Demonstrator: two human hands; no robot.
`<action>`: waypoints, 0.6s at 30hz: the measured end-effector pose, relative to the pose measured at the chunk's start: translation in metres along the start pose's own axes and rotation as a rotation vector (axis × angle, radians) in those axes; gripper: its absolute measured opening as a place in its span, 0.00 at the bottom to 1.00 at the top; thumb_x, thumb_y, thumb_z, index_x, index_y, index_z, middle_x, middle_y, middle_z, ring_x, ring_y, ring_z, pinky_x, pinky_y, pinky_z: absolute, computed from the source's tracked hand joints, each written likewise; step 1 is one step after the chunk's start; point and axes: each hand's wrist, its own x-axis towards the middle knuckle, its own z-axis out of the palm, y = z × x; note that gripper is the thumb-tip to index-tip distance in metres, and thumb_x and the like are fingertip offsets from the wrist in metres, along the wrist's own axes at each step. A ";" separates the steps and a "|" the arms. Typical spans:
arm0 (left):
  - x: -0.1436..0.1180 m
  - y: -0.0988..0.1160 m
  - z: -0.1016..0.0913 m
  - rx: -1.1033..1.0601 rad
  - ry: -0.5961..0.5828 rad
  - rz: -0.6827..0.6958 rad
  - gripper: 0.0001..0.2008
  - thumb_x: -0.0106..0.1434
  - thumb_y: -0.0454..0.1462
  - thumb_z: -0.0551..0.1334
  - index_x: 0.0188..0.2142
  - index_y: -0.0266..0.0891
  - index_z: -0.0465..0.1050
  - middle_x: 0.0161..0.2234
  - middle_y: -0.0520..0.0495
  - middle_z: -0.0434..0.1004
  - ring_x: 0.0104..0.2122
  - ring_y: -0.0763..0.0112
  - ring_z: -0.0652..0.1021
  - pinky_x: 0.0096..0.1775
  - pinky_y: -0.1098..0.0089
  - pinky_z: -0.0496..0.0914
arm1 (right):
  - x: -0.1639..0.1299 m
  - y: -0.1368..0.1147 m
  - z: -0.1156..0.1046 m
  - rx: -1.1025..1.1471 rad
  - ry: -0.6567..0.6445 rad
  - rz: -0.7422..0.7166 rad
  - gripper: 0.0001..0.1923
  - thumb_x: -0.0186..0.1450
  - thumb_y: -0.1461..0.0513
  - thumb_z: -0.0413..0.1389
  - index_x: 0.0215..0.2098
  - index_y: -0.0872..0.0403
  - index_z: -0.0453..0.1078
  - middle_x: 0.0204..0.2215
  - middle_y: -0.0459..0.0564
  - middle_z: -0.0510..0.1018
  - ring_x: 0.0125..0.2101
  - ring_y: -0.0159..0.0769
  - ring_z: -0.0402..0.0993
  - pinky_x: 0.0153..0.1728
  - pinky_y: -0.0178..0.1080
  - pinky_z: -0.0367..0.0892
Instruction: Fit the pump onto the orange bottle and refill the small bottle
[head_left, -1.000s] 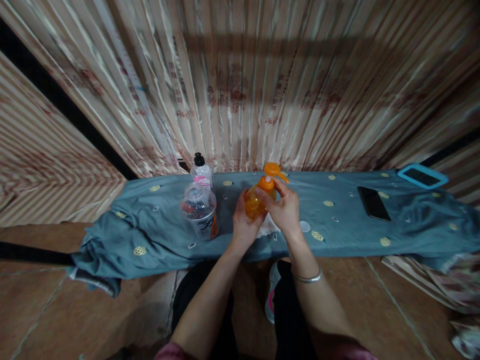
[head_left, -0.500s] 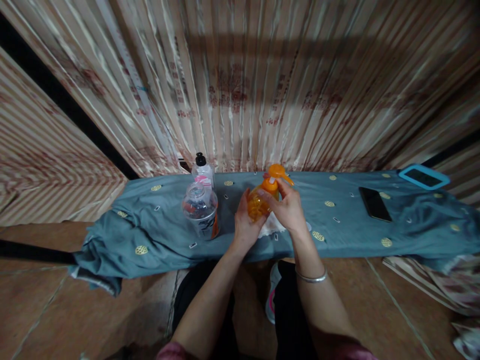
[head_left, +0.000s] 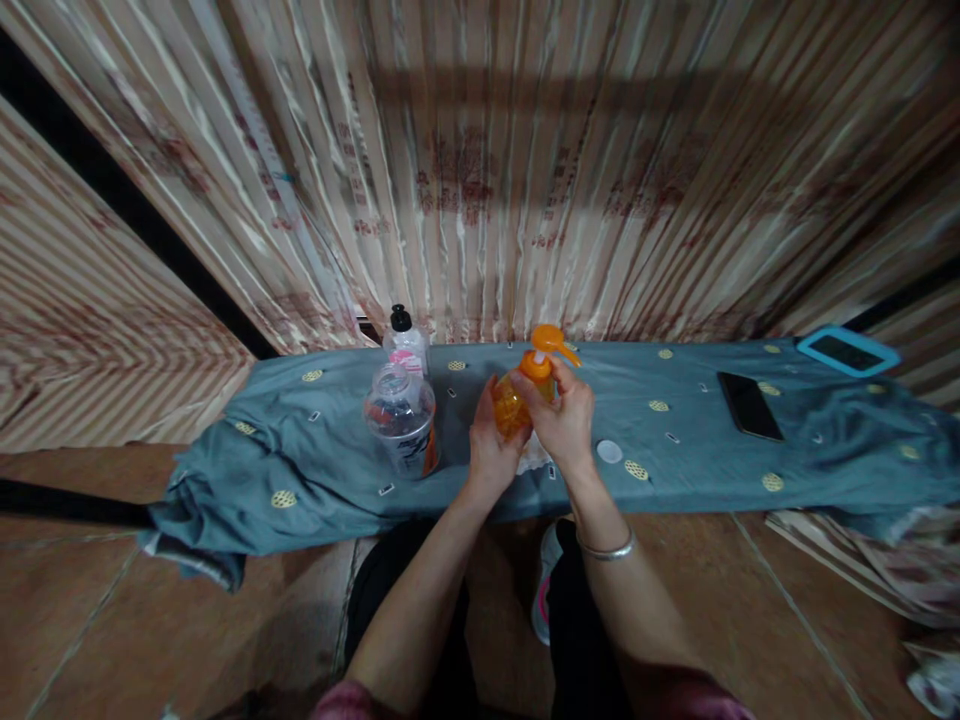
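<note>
Both hands (head_left: 565, 425) clamped on orange bottle (head_left: 510, 408), contents unclear; clear jar (head_left: 400, 422) nearby, lidless.

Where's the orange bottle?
In the head view, the orange bottle is just right of centre, held between the left hand and right hand, right of the clear jar.

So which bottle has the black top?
The pink-labelled bottle, standing just behind the wide clear bottle. That wide one shows no cap, and the held bottle has an orange top.
</note>
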 end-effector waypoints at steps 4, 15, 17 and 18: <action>0.001 0.003 -0.001 0.005 -0.009 -0.001 0.37 0.58 0.43 0.67 0.63 0.39 0.55 0.59 0.37 0.68 0.59 0.54 0.71 0.60 0.55 0.65 | 0.000 0.002 0.001 0.019 0.014 0.008 0.19 0.59 0.51 0.61 0.43 0.54 0.75 0.38 0.53 0.81 0.39 0.42 0.77 0.44 0.45 0.68; 0.004 0.007 -0.006 0.035 -0.042 -0.039 0.37 0.55 0.39 0.69 0.61 0.40 0.58 0.58 0.39 0.71 0.57 0.56 0.73 0.58 0.56 0.67 | 0.011 0.039 -0.011 0.266 -0.248 0.042 0.25 0.61 0.48 0.61 0.49 0.55 0.71 0.46 0.53 0.79 0.46 0.41 0.76 0.50 0.50 0.68; 0.004 0.008 -0.007 0.055 -0.045 -0.026 0.37 0.55 0.39 0.69 0.61 0.40 0.58 0.58 0.39 0.71 0.57 0.56 0.73 0.58 0.56 0.67 | 0.015 0.058 -0.016 0.266 -0.291 0.072 0.25 0.65 0.47 0.56 0.52 0.55 0.69 0.49 0.54 0.77 0.48 0.42 0.75 0.51 0.52 0.68; 0.004 0.009 -0.008 0.070 -0.049 -0.021 0.37 0.55 0.40 0.69 0.61 0.40 0.57 0.58 0.39 0.70 0.57 0.56 0.72 0.59 0.56 0.67 | 0.016 0.069 -0.019 0.242 -0.302 0.103 0.25 0.69 0.47 0.51 0.54 0.55 0.68 0.49 0.55 0.77 0.48 0.42 0.75 0.50 0.52 0.68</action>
